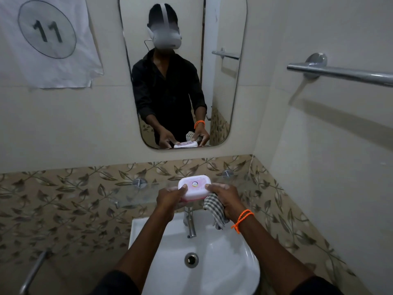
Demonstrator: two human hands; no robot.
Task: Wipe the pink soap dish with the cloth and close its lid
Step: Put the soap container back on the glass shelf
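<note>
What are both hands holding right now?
Left hand: grips the soap dish.
Right hand: holds the checked cloth, fingers on the dish.

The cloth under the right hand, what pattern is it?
A dark-and-white check; the cloth shows best in the head view.

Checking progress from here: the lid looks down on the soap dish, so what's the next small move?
Probably set the soap dish on the glass shelf and let go. Its lid looks closed, both hands grip its ends, left hand, right hand, the cloth bunched under the right.
</note>
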